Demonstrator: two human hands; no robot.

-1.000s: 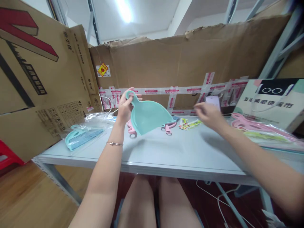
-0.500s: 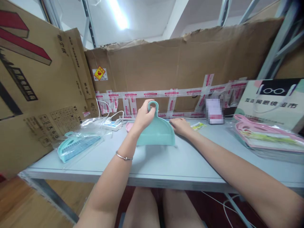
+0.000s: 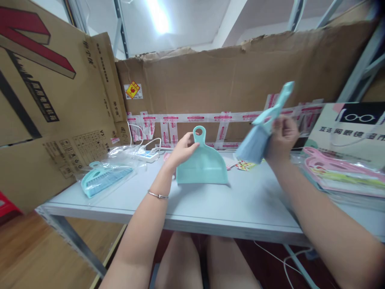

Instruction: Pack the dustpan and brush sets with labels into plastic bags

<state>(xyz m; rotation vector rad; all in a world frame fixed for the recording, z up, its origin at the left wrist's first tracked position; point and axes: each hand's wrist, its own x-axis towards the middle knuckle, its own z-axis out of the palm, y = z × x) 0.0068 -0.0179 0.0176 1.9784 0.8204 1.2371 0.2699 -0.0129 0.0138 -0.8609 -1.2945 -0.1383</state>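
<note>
The person's left hand point(image 3: 182, 151) grasps a light teal dustpan point(image 3: 204, 168) just below its looped handle, thumb on the front by the neck and fingers behind. The dustpan is held upright over the middle of the table point(image 3: 234, 208), handle up and wide straight edge down; whether that edge touches the tabletop or sits slightly above it is hard to tell from this angle. A thin bracelet point(image 3: 158, 196) circles the left wrist.

The right hand point(image 3: 282, 138), a little blurred, is clenched around a teal brush point(image 3: 254, 142) near the base of its handle. The brush is raised above the table, to the right of the dustpan and well apart from it, its handle slanting up to the right and its blue-grey bristles pointing down to the left. Below the bristles, brightly printed packets point(image 3: 245, 165) lie on the table.

To the left, another teal brush point(image 3: 106, 180) lies in a clear plastic bag, with a white power strip point(image 3: 149, 156) near it toward the back. On the right, a pink dustpan point(image 3: 331, 160) lies in clear wrapping in front of a white box point(image 3: 345, 136) printed with glasses. A tall cardboard sheet point(image 3: 192, 84) stands along the back.
</note>
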